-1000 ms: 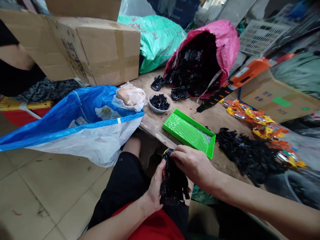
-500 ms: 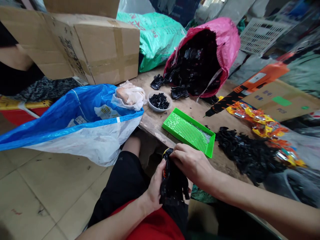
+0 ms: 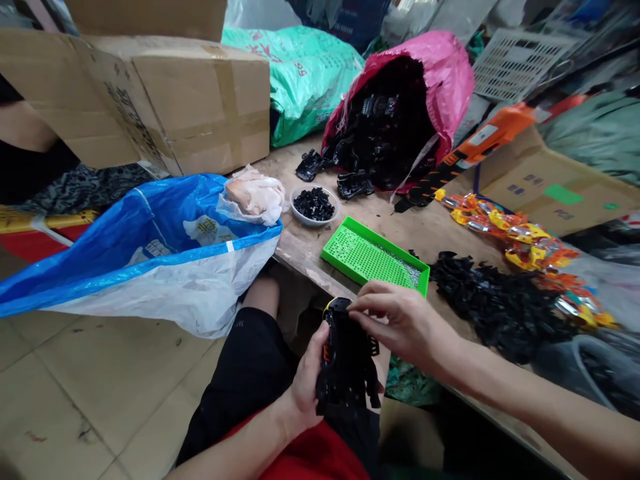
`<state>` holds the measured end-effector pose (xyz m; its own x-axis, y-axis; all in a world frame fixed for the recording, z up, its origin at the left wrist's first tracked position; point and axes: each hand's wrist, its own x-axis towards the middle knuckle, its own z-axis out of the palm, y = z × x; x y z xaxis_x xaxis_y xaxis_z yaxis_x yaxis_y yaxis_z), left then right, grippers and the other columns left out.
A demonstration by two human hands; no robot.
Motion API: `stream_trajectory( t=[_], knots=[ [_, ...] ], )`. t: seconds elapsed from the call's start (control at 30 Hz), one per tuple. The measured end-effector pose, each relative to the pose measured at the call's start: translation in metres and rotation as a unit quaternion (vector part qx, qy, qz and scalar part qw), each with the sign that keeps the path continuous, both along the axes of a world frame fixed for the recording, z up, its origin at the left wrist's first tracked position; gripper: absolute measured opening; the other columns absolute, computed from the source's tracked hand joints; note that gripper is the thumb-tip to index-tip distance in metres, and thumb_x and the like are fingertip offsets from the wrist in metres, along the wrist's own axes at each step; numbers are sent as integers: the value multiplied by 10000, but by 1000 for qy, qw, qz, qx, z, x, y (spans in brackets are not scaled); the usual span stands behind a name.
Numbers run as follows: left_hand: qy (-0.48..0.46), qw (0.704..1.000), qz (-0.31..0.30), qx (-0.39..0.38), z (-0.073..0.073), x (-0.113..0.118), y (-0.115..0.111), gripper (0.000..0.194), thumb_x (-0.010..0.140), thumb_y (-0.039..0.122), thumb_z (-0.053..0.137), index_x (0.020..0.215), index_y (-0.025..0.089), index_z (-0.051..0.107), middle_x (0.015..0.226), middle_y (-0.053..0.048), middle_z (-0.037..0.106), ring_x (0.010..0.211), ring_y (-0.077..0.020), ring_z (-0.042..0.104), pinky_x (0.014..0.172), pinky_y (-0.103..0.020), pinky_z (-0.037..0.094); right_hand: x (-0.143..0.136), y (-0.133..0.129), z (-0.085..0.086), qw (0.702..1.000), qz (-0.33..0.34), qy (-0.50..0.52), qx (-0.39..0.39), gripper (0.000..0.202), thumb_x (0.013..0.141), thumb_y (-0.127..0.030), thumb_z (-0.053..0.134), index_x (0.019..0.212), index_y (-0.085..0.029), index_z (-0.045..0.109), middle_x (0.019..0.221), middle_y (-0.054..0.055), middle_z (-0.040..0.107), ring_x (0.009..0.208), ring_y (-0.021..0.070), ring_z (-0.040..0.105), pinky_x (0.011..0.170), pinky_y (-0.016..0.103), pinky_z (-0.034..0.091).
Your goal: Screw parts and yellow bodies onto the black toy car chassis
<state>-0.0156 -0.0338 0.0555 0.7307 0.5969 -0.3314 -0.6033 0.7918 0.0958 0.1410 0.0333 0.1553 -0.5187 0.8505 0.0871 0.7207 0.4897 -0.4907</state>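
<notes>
My left hand is wrapped round the side of a black toy car with yellow and orange trim, held above my lap with its dark underside up. My right hand has its thumb and forefinger pinched at the car's far end. Whatever lies between those fingertips is too small to make out. Just beyond the hands, a green perforated tray holds small silvery pieces, likely screws, heaped toward its right end.
An orange and black electric screwdriver slants over the table. Black parts and orange-yellow parts lie right. Behind are a bowl of black pieces and a pink sack. A blue-white bag gapes left.
The right hand's fingers have drawn slightly back from the car's end and more of its underside shows. The electric screwdriver has swung away, up and back. The view has shifted slightly.
</notes>
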Motion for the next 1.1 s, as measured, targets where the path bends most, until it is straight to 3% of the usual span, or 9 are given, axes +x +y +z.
stream_trajectory(
  t=[0.13,0.23,0.3,0.37,0.43,0.57,0.7,0.9,1.1],
  knots=[
    [-17,1000,-9,11,-2,-1,5,797,983,668,234,1020,51,739,777,-177,781,682,-235,745,628,-280,538,29,19,15,980,-154,75,104,147,914,-334,669,835,-228,734,850,58,710,732,183,658,659,328,538],
    [-7,1000,-19,-14,-6,1,7,833,972,692,214,1136,44,712,775,-177,783,645,-227,737,601,-279,538,56,44,16,928,-307,155,144,147,867,-386,721,878,-244,686,838,45,690,691,191,637,638,361,533],
    [9,999,-17,-30,-8,3,8,828,967,698,237,1190,43,691,776,-168,782,662,-239,745,604,-285,535,71,66,16,883,-353,248,183,236,816,-377,774,959,-257,629,937,51,676,745,197,641,663,376,545],
    [22,999,-19,-37,-8,4,9,824,962,702,267,1203,35,685,778,-168,781,674,-259,748,619,-303,536,81,89,15,858,-329,333,210,403,770,-350,818,1080,-285,569,1146,75,638,882,202,654,759,392,563],
    [36,998,-27,-45,-7,5,10,825,957,707,281,1202,33,688,783,-172,782,689,-279,750,656,-334,546,83,110,16,861,-276,380,194,554,741,-354,842,1186,-321,515,1242,81,608,995,200,653,860,392,559],
    [72,994,-47,-67,-6,7,10,810,955,714,308,1157,42,713,788,-178,784,755,-306,758,772,-400,563,72,138,19,897,-185,378,134,496,811,-453,765,1204,-291,510,1105,68,685,992,199,679,895,397,563],
    [71,994,-63,-56,-12,8,10,808,928,746,363,1131,54,727,825,-185,789,791,-317,758,795,-408,563,58,151,16,880,-207,399,154,342,882,-445,665,1131,-255,529,881,14,679,822,176,696,789,360,587],
    [49,995,-84,-5,-25,9,16,758,926,736,414,1197,92,708,873,-164,798,793,-299,760,801,-387,560,54,156,14,838,-244,428,233,262,904,-338,573,1157,-278,537,756,-43,558,637,140,634,661,311,571],
    [47,992,-119,19,-26,11,23,800,917,769,385,1198,94,710,890,-171,799,814,-294,758,804,-381,561,55,143,12,850,-252,418,197,122,864,-266,596,982,-239,579,777,-8,641,695,160,682,740,348,593]
  ],
)
